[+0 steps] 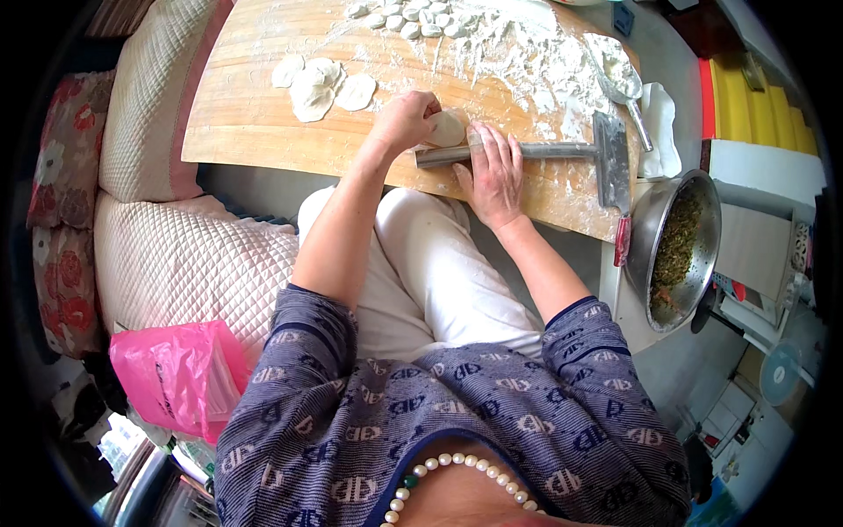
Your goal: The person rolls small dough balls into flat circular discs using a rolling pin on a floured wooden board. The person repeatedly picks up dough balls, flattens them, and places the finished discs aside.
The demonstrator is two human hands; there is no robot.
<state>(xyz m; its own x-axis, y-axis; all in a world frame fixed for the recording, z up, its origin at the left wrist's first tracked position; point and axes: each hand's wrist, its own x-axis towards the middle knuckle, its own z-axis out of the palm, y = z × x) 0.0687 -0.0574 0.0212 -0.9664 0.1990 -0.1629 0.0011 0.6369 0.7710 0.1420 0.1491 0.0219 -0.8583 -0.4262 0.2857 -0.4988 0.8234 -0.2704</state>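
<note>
My left hand [406,120] pinches the left edge of a round dough wrapper [448,130] lying on the floured wooden board [237,125]. Just right of it, my right hand [492,170] lies over a metal rolling pin [556,151], fingers stretched across it. The pin runs sideways near the board's front edge, below the wrapper. Left of my left hand, several rolled wrappers [312,99] overlap in a loose pile, with one wrapper [356,91] at its right side. Several small dough pieces [409,30] sit at the far side.
A broad metal blade [612,161] with a red handle [622,241] overhangs the board's right corner. Behind it are loose flour [527,59] and a metal scoop [616,72]. A steel bowl [706,217] of chopped green filling [678,240] stands right. A quilted sofa [197,263] is left.
</note>
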